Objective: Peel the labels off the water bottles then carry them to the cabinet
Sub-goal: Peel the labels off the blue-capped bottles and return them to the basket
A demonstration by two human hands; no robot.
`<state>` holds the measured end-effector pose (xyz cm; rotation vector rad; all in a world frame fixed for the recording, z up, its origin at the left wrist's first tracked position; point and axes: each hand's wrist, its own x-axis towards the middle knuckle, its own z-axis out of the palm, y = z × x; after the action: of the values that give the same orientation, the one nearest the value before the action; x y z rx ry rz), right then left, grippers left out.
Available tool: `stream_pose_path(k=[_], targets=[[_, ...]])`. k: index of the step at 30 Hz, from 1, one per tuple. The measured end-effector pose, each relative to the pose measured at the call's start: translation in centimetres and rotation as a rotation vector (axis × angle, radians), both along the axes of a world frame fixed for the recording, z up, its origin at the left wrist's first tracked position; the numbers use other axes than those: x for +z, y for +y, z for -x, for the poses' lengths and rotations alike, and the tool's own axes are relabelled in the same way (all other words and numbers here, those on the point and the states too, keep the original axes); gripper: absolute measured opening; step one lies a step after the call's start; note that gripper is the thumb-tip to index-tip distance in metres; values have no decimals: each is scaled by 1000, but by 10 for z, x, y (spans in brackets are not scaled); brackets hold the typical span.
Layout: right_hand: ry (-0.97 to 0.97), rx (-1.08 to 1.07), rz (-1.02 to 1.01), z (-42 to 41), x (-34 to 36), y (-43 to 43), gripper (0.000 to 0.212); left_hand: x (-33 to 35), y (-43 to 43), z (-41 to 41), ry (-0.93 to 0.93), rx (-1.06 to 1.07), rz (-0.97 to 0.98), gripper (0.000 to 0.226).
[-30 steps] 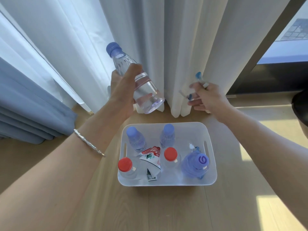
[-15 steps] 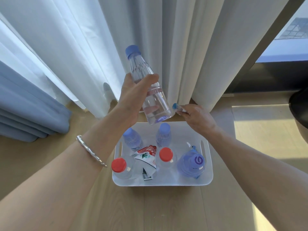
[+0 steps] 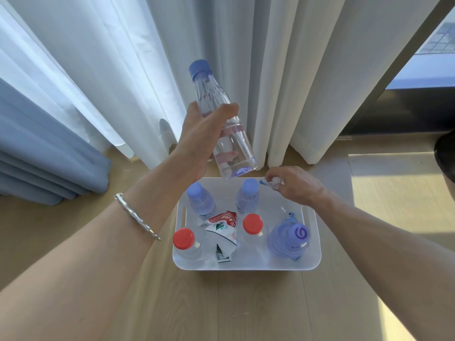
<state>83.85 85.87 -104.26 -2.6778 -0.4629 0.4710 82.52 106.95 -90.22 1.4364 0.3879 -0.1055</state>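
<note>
Printed in white on the purple cap of the large blue bottle, standing in the near right corner of the white basket: a spiral mark shaped like a letter G, the only sign clear enough to make out. On the crumpled label lying loose among the bottles in the basket: a red band carrying small white characters, too creased and small to read, and below it a green mountain-like emblem on white. On the crumpled scrap pinched in the right hand: blue and white print, illegible.
</note>
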Motion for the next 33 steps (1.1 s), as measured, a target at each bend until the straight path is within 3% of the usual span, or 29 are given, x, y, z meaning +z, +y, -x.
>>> stream_pose_path(k=[9,13,20,23,26,28,30,33], targets=[[-4,131,228,2,1,4,55,3,-3,2,16,-32,-4,53],[15,97,279,0,6,11,42,4,-3,5,11,-58,-28,55],[155,-201,175,-8,26,8,24,1,-8,10,-22,-157,-89,53],[110,-290,-63,-15,44,12,33,-2,-15,11,-76,-211,-187,52],[138,-428,-657,-20,83,22,48,-3,-26,12,-183,-253,-332,60],[202,-385,-935,-22,108,28,59,-4,-33,13,-226,-286,-345,67],[175,-286,-996,-20,126,33,59,-7,-39,13,-258,-325,-333,70],[-14,-188,-905,-15,134,41,27,-11,-46,12,-279,-338,-434,71]])
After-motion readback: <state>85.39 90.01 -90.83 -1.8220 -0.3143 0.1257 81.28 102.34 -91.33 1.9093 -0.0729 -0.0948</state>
